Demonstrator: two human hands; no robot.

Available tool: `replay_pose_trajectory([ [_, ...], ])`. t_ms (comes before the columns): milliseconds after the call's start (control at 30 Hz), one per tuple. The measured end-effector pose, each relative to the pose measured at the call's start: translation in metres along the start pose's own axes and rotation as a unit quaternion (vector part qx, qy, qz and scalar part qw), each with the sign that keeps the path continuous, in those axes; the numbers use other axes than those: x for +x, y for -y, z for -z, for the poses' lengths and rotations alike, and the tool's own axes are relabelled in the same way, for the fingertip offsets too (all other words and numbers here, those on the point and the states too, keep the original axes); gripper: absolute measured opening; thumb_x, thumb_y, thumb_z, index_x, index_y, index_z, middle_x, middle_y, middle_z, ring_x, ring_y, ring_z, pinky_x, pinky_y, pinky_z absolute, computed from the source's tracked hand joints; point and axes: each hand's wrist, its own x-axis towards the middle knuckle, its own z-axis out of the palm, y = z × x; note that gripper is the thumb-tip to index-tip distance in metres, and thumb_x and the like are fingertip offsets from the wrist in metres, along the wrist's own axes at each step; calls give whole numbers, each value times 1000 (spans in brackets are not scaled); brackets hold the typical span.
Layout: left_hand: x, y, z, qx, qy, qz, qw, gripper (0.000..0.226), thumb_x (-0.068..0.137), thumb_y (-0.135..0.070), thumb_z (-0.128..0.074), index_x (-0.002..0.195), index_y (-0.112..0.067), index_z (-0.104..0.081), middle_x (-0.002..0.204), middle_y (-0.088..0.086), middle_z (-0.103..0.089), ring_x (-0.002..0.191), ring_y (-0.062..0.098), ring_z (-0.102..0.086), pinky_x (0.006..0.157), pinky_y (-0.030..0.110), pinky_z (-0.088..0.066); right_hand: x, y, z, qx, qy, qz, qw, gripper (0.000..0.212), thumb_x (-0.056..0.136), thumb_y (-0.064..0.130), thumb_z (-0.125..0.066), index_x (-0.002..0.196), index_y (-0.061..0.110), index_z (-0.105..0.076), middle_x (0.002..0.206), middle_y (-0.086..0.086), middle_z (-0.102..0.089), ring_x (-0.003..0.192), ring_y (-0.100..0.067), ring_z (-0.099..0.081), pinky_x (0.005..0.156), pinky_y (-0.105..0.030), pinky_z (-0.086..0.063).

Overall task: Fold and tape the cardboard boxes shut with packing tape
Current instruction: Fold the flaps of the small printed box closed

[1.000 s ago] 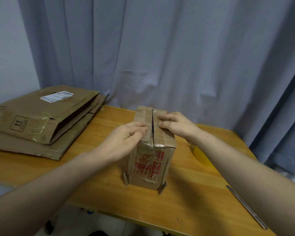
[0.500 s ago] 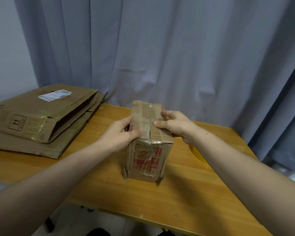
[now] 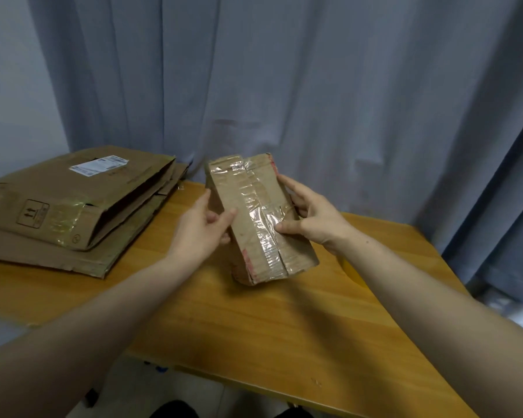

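Note:
A small brown cardboard box is tipped toward me over the wooden table, its flap side facing up with clear tape running along the centre seam. My left hand grips its left side, thumb on the top face. My right hand holds the right side, thumb pressed on the tape and fingers curled round the edge. Whether the box's lower end touches the table cannot be told.
Flattened cardboard boxes lie stacked on the table's left part, the top one bearing a white label. A grey curtain hangs right behind the table. A yellow object shows partly behind my right forearm.
The box stood upright on the table with both hands on its top flaps. Both hands have gripped its sides and tipped it toward me, so the taped face shows.

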Motion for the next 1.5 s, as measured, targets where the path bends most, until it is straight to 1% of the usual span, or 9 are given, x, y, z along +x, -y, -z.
replay_pose_trajectory([
  [167, 21, -2, 12, 180, -52, -47, 981, 45, 83, -40, -66, 113, -6, -66, 111, 5, -67, 96, 17, -62, 78, 25, -47, -3, -6, 0, 21, 5, 12, 1000, 91, 75, -11, -71, 148, 23, -28, 133, 5, -53, 112, -1, -52, 83, 0, -42],
  [367, 50, -20, 32, 86, 63, -37, 994, 132, 52, -29, -92, 151, -29, -5, 154, -2, -23, 127, 23, -47, 102, 41, -44, 4, -10, -2, 34, -1, -11, 999, 90, 74, -10, -73, 147, 16, -28, 140, 0, -49, 120, -6, -49, 93, -13, -45],
  [567, 63, -36, 44, 234, 6, -71, 970, 47, 76, -48, -71, 110, -15, -68, 104, 2, -68, 101, 20, -62, 85, 30, -48, 6, -14, -11, -66, -58, -71, 994, 87, 73, 21, -81, 146, 16, -33, 143, -6, -45, 127, -20, -46, 105, -35, -41],
  [700, 64, -37, 46, 319, -3, -84, 944, 48, 77, -55, -66, 91, -9, -72, 84, 9, -69, 84, 26, -63, 70, 35, -45, -4, -24, -23, -44, -58, -300, 951, 85, 79, 64, -60, 143, 16, -31, 140, -9, -43, 126, -35, -45, 98, -50, -40],
  [833, 60, -38, 49, 318, -17, -84, 944, 44, 81, -54, -63, 90, -12, -74, 87, 9, -71, 88, 26, -63, 77, 38, -50, 3, -27, -26, 134, -97, -250, 954, 57, 87, 45, -62, 128, 8, -46, 110, -7, -58, 88, -23, -60, 74, -46, -56],
  [1033, 47, -47, 58, 298, -60, -66, 950, 47, 94, -46, -45, 92, -7, -72, 99, 18, -70, 94, 32, -62, 83, 41, -51, 32, 13, 8, -55, -181, -131, 973, 54, 86, 43, -63, 125, 10, -46, 120, -8, -58, 105, -26, -60, 79, -41, -55],
  [1200, 42, -42, 74, 280, -61, -34, 957, 65, 93, -41, -51, 149, -22, -24, 151, 5, -34, 135, 26, -37, 104, 35, -37, 37, 44, 20, -104, -141, -122, 977, 63, 84, 46, -66, 134, 15, -43, 117, -5, -54, 98, -25, -59, 68, -36, -54],
  [1333, 33, -13, 73, 213, -1, 23, 977, 64, 90, -29, -59, 145, -40, -28, 145, -2, -41, 107, 27, -60, 72, 37, -58, 30, 29, 5, -122, -75, -160, 977, 65, 88, 34, -65, 144, 14, -37, 123, -6, -49, 86, -21, -56, 52, -28, -48],
  [1500, 38, 4, 70, 170, 40, 69, 982, 40, 94, -31, -54, 134, -27, -52, 128, 8, -56, 94, 29, -64, 77, 44, -58, 27, 18, 1, -107, -46, -141, 983, 47, 94, 35, -57, 139, 29, -46, 126, 3, -52, 79, -12, -55, 52, -25, -47],
])
